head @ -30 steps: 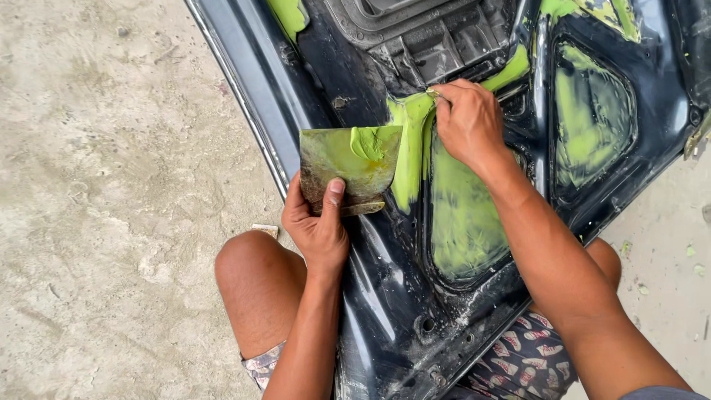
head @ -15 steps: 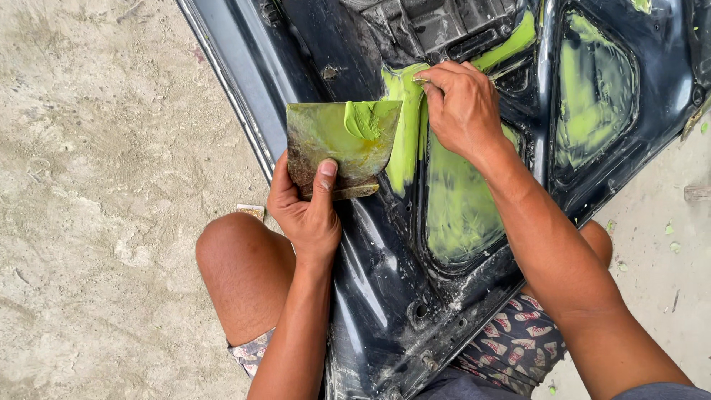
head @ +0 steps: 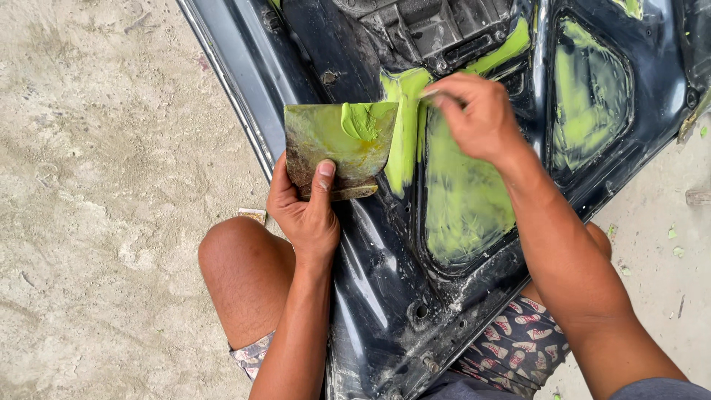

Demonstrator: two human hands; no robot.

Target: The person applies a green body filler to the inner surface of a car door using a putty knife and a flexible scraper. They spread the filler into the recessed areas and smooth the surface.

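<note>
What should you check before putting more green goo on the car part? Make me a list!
1. Green putty left on the metal plate: ok, a dab near its top edge.
2. Left hand gripping the plate: ok, thumb on its face.
3. Right hand holding a spreader: ok, thin edge shows, mostly hidden.
4. Dark panel steady on the lap: ok.
5. Putty spread smooth: cannot tell.

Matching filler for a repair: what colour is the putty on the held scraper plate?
Bright yellow-green putty, seen in the head view.
</note>
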